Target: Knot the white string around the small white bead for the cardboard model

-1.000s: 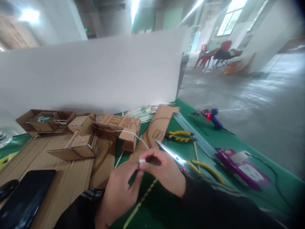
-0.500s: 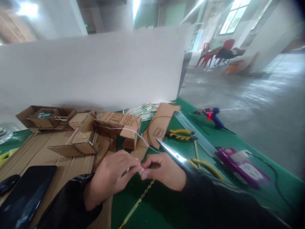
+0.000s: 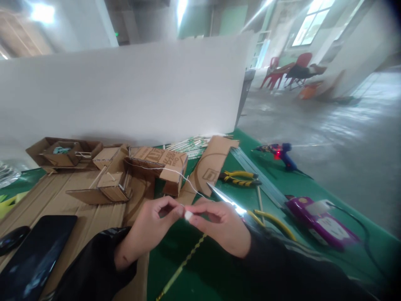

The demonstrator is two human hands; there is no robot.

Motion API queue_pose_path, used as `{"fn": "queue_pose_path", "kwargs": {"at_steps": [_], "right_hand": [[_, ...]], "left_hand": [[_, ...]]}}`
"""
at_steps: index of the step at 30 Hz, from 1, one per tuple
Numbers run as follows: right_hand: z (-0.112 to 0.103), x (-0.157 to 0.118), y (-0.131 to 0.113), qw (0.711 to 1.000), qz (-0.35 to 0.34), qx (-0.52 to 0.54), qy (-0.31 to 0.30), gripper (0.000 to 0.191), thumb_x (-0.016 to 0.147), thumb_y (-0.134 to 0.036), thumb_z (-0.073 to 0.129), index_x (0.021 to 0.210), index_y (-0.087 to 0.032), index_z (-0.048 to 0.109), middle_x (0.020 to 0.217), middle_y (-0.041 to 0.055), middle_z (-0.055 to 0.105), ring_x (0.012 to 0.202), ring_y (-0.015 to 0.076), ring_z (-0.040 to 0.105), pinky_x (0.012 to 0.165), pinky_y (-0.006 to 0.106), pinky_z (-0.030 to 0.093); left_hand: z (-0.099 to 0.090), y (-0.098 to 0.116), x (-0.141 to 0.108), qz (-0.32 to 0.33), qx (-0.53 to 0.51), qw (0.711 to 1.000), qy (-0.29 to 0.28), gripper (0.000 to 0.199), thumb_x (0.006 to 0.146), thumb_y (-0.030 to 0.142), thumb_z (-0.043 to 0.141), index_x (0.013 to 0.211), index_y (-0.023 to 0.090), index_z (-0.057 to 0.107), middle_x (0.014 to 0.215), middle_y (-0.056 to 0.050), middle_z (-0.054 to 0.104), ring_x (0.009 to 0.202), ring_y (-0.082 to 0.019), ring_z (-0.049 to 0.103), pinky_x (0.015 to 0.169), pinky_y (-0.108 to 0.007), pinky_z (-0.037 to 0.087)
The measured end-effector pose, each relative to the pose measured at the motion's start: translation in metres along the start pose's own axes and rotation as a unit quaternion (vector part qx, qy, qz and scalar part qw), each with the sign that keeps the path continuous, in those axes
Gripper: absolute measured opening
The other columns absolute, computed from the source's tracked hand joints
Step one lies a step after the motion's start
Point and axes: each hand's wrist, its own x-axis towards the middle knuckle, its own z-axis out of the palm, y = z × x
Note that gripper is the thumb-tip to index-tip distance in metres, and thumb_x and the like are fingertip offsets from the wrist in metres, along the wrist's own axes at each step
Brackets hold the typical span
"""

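Note:
My left hand (image 3: 156, 223) is closed in a pinch, its thumb and fingertips meeting on what looks like a thin white string. Right against it, my right hand (image 3: 221, 223) pinches a small white piece (image 3: 188, 215) between thumb and fingers. The white string (image 3: 171, 168) runs from the cardboard model (image 3: 156, 158) down behind my right hand. Beside that hand lie scissors with yellow handles (image 3: 275, 221), their blades pointing up and left. Under my hands a twisted yellowish strip (image 3: 181, 267) rests on the green tabletop (image 3: 175, 288).
Cardboard boxes (image 3: 59, 152) stand at left on a cardboard sheet (image 3: 94, 217), with a black phone (image 3: 37, 251) nearer. Yellow-black pliers (image 3: 239, 178), clear glue sticks (image 3: 257, 177), a glue gun (image 3: 278, 152) with a red light and a purple power strip (image 3: 322, 221) lie right. A white board (image 3: 125, 92) stands behind.
Both hands have risen slightly, still together. My left hand has turned so its thumb shows more, and the white piece is now plainer between the fingertips. The view has shifted slightly.

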Motion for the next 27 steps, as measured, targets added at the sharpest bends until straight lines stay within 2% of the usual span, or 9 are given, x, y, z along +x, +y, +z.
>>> {"fn": "queue_pose_path", "kwargs": {"at_steps": [6, 12, 16, 20, 24, 27], "right_hand": [[-0.002, 0.000, 0.001, 0.999, -0.001, -0.035, 0.022, 0.021, 0.086, -0.032, 0.063, 0.100, -0.021, 0.073, 0.090, 0.0048, 0.071, 0.081, 0.0177, 0.066, 0.075, 0.028, 0.053], [0.001, 0.000, 0.003, 0.999, 0.001, -0.031, 0.039, 0.018, 0.089, -0.033, 0.059, 0.098, -0.022, 0.070, 0.090, 0.0029, 0.071, 0.083, 0.0173, 0.066, 0.076, 0.027, 0.052], [0.007, 0.000, 0.005, 0.999, 0.009, -0.015, 0.051, 0.017, 0.088, -0.033, 0.060, 0.093, -0.020, 0.068, 0.088, 0.0028, 0.070, 0.079, 0.0166, 0.065, 0.074, 0.026, 0.051], [0.009, 0.001, 0.013, 0.998, 0.030, 0.003, 0.060, 0.017, 0.082, -0.034, 0.067, 0.088, -0.017, 0.066, 0.082, 0.0026, 0.068, 0.074, 0.0159, 0.063, 0.069, 0.026, 0.051], [0.004, 0.006, 0.019, 0.996, 0.047, 0.027, 0.064, 0.024, 0.075, -0.037, 0.074, 0.082, -0.016, 0.065, 0.081, 0.0029, 0.068, 0.075, 0.0159, 0.063, 0.070, 0.027, 0.051], [0.000, 0.009, 0.020, 0.994, 0.064, 0.086, 0.034, 0.030, 0.067, -0.039, 0.079, 0.075, -0.015, 0.063, 0.078, 0.0018, 0.068, 0.071, 0.0144, 0.062, 0.068, 0.027, 0.051]], "left_hand": [[0.006, -0.011, 0.000, 0.003, -0.011, 1.000, -0.019, 0.028, 0.087, 0.035, 0.054, 0.067, 0.016, 0.060, 0.063, 0.001, 0.059, 0.060, -0.013, 0.054, 0.057, -0.021, 0.042], [0.015, -0.012, -0.002, 0.002, -0.012, 0.998, -0.054, 0.027, 0.088, 0.033, 0.053, 0.070, 0.017, 0.066, 0.069, -0.002, 0.066, 0.068, -0.016, 0.060, 0.064, -0.024, 0.045], [0.023, -0.007, -0.007, 0.054, 0.097, 0.994, -0.023, 0.024, 0.088, 0.029, 0.053, 0.074, 0.021, 0.070, 0.069, -0.002, 0.069, 0.064, -0.017, 0.060, 0.062, -0.026, 0.043], [0.027, 0.000, -0.013, 0.115, 0.204, 0.972, 0.000, 0.020, 0.089, 0.023, 0.052, 0.078, 0.021, 0.068, 0.076, -0.003, 0.070, 0.069, -0.018, 0.061, 0.064, -0.027, 0.042], [0.019, 0.005, -0.015, 0.159, 0.229, 0.960, -0.005, 0.016, 0.091, 0.020, 0.048, 0.085, 0.021, 0.063, 0.079, -0.002, 0.068, 0.075, -0.017, 0.060, 0.069, -0.028, 0.042], [0.009, 0.006, -0.013, 0.201, 0.275, 0.940, -0.015, 0.017, 0.093, 0.020, 0.045, 0.087, 0.020, 0.061, 0.080, -0.003, 0.066, 0.076, -0.018, 0.057, 0.069, -0.029, 0.041]]}}
